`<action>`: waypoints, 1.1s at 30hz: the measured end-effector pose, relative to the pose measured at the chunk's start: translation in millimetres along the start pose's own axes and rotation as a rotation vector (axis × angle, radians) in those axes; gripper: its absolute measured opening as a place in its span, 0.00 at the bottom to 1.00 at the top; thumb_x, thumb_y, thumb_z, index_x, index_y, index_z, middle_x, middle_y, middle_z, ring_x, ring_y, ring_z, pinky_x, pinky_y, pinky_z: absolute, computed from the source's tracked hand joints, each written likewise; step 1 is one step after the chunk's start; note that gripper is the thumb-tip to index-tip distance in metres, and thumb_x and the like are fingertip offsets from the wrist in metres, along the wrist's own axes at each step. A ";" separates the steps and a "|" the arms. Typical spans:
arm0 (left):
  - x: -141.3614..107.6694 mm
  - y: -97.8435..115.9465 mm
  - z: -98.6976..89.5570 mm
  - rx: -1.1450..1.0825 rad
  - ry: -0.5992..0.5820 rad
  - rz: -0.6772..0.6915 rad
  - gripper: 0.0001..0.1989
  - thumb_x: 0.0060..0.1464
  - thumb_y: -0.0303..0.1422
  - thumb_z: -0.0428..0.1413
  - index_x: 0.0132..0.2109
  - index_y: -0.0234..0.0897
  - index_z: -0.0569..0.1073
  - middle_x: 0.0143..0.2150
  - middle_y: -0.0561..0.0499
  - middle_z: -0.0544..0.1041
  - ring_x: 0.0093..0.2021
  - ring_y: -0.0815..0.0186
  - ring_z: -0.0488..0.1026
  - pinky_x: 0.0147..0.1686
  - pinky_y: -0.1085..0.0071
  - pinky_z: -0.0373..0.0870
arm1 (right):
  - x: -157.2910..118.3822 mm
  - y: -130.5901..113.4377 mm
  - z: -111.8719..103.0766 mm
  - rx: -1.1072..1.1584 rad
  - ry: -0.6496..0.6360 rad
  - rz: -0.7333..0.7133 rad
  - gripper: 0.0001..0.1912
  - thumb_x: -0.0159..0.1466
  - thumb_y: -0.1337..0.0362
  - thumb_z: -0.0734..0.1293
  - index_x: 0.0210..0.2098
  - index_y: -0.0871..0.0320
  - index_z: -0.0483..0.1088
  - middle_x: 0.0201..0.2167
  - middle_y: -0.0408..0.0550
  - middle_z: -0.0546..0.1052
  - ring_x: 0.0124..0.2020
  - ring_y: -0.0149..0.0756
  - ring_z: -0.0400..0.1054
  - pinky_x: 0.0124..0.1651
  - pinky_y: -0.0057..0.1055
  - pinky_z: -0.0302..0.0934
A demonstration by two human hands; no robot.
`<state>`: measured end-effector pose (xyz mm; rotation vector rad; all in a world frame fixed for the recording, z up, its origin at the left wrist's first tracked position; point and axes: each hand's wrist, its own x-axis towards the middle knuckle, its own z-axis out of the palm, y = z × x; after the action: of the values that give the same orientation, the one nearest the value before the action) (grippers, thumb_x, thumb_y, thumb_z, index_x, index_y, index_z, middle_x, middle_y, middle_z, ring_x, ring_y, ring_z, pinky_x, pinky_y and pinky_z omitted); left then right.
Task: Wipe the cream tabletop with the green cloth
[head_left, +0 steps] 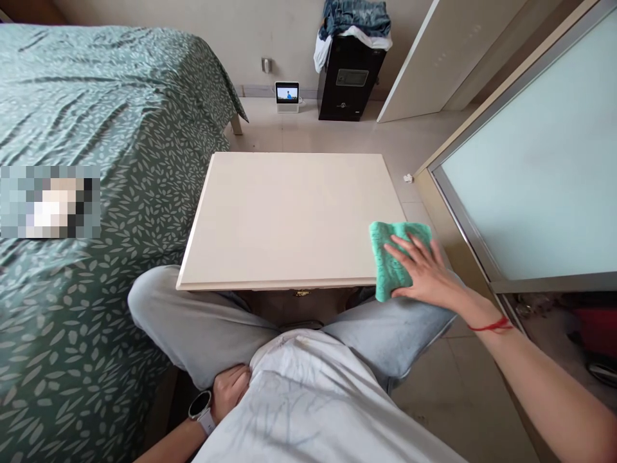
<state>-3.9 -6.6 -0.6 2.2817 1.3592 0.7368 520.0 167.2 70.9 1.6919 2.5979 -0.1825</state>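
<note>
My right hand (424, 270) has its fingers spread over a green cleaning cloth (393, 257) and keeps hold of it. The cloth lies at the near right corner of a small cream table (294, 218), partly past the edge and above my right knee. What is under the cloth is hidden. My left hand (231, 389), with a watch (200, 405) on the wrist, rests in my lap against my white shirt (308, 399). Its fingers are curled closed, and no object shows in them.
To the left stands a bed with a green leaf-patterned cover (159, 173). A small screen (288, 95) and a black cabinet (351, 77) topped with jeans (357, 18) are by the wall. A frosted panel (540, 161) bounds the right. Crumpled white paper (408, 178) lies on the floor.
</note>
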 end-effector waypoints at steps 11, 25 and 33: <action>-2.4 -4.1 2.5 0.008 -0.012 0.015 0.14 0.50 0.35 0.44 0.19 0.37 0.60 0.15 0.56 0.60 0.16 0.75 0.58 0.18 0.78 0.50 | 98.4 -141.0 -32.0 -0.006 -0.048 -0.516 0.52 0.68 0.54 0.85 0.87 0.29 0.67 0.94 0.53 0.53 0.93 0.76 0.44 0.86 0.88 0.44; -8.3 -10.0 5.1 0.002 0.006 0.000 0.18 0.54 0.36 0.40 0.18 0.37 0.57 0.14 0.57 0.59 0.14 0.76 0.56 0.16 0.78 0.49 | 266.0 -343.5 -58.1 -0.037 -0.118 -1.041 0.36 0.85 0.58 0.63 0.90 0.42 0.62 0.95 0.46 0.51 0.94 0.60 0.42 0.90 0.76 0.43; -12.9 -13.1 7.6 -0.027 -0.045 -0.053 0.17 0.52 0.34 0.43 0.17 0.37 0.57 0.14 0.57 0.57 0.13 0.76 0.57 0.15 0.78 0.48 | 384.0 -329.1 -61.7 0.181 -0.023 -0.522 0.35 0.84 0.57 0.66 0.88 0.54 0.66 0.93 0.60 0.55 0.93 0.72 0.42 0.88 0.84 0.39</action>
<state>-13.3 -12.4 -17.1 2.2195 1.3749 0.6782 65.6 392.0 121.9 0.9958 3.0229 -0.4579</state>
